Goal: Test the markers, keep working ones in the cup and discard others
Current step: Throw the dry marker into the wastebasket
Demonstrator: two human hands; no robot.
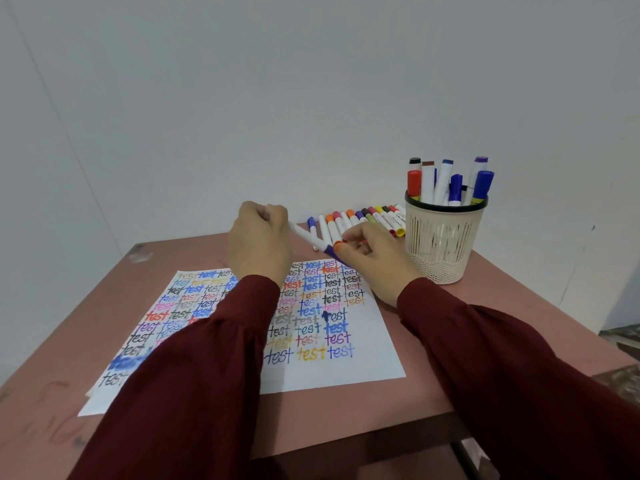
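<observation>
On the left of the surface (346, 410) lies the paper (363, 358), filled with the word "test" in many colours. The bottom strip and the right margin are free.

Above its far edge the left hand (259, 240) is closed round the white barrel of a marker (304, 233). The marker slants down to the right, and its purple cap (329, 251) meets the right hand (372, 258), whose fingers are curled narrow and pinch the cap. I judge the step is to take the cap off, though it could also be going on; I cannot tell which.

To do it well, the left hand should hold the barrel firm and the right hand should pull straight along the marker, without bending. The cap should stay in the right hand, so it is not lost. Then a short word on a free part of the paper is enough to judge the ink.

Behind the hands a row of markers (356, 220) lies side by side and probably waits for its test. A careless elbow could push it. At the far right stands the cup (441, 244), already with several markers upright in it, well apart from the hands.
</observation>
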